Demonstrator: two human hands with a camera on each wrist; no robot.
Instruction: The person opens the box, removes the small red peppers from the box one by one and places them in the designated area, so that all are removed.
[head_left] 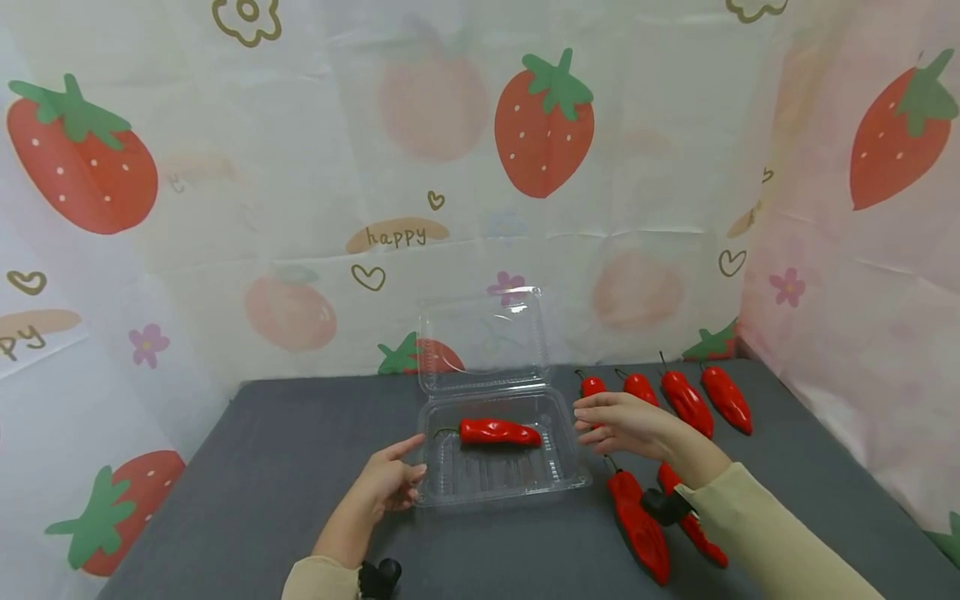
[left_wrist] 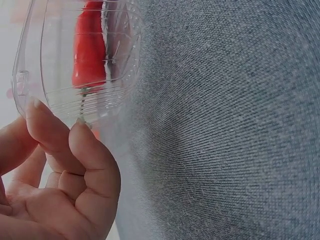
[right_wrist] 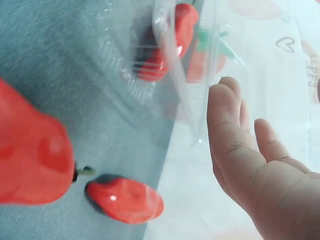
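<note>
A clear plastic clamshell box [head_left: 495,492] stands in the middle of the table with its lid [head_left: 483,342] raised at the back. One red chili pepper [head_left: 498,432] lies sideways in its base, green stem to the left. At the box's left edge is my left hand [head_left: 387,482], index finger stretched to the rim; in the left wrist view its loosely bent fingertips [left_wrist: 37,112] meet the plastic, and whether they press it I cannot tell. My right hand [head_left: 626,425] hovers just right of the box, holding nothing, fingers [right_wrist: 225,115] loosely extended.
Several more red peppers lie on the right of the grey table [head_left: 322,442]: a back row including one pepper [head_left: 726,398], and a front pair including another pepper [head_left: 639,525]. My right forearm partly covers some. A strawberry-printed curtain [head_left: 300,208] hangs behind and at both sides.
</note>
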